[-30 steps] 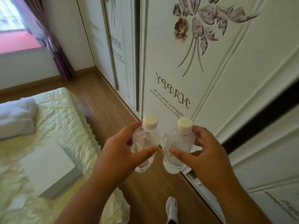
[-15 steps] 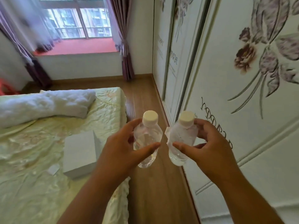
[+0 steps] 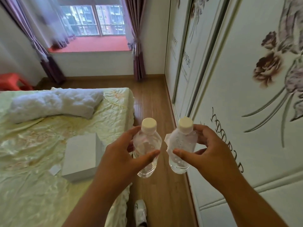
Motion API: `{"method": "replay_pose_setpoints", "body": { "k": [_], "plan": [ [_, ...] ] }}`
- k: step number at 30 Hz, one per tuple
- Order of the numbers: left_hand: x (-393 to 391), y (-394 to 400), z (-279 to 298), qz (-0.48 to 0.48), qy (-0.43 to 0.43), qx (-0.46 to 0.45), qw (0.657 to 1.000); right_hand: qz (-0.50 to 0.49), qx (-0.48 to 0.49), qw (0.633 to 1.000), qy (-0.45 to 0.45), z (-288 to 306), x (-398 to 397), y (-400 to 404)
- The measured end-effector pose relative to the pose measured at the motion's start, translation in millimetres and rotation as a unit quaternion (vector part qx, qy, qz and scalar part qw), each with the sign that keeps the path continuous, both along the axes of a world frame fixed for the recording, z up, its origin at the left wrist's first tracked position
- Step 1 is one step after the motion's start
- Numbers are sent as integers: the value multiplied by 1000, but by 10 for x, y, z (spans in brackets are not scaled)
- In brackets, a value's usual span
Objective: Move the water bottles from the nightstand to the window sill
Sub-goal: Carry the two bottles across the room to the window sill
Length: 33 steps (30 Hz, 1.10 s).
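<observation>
I hold two small clear water bottles with white caps upright in front of me. My left hand (image 3: pixel 120 158) grips the left bottle (image 3: pixel 147 145) around its body. My right hand (image 3: pixel 208 154) grips the right bottle (image 3: pixel 182 145), which has a pale label. The bottles are side by side, a small gap between them, above the wooden floor. The red window sill (image 3: pixel 98 45) lies straight ahead at the far end of the room, under the window. The nightstand is out of view.
A bed (image 3: pixel 41 145) with a yellow cover fills the left, with a white rolled blanket (image 3: pixel 54 104) and a white box (image 3: pixel 82 154) on it. White wardrobe doors (image 3: pixel 246 95) line the right. A wooden floor strip (image 3: pixel 152 99) runs between them. Purple curtains (image 3: pixel 137 46) and a red stool (image 3: pixel 11 81) stand by the sill.
The view has swung from the wardrobe doors toward the window, so the red sill now sits ahead and nearer. Both hands keep the same grip on the bottles.
</observation>
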<state>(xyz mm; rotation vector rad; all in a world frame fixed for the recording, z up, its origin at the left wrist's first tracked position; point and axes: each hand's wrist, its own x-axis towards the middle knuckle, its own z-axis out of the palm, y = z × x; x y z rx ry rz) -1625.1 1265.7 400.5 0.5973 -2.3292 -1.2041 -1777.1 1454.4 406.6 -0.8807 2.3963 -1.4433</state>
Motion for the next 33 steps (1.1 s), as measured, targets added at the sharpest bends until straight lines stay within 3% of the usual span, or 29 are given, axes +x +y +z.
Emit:
{"method": "replay_pose_setpoints", "body": {
  "k": [8,18,33],
  "plan": [
    [-754,-563,-135,-47,8,22,999,-38,32,998,23,-78,-538,-415],
    [-1553,-1881,-38,-52,23,1,998,-68,20,996,50,34,-1246,-1718],
    [-2262,-3155,-192,18,-7,7,1000,1,15,1000,16,-231,-2336,-3074]
  ]
}}
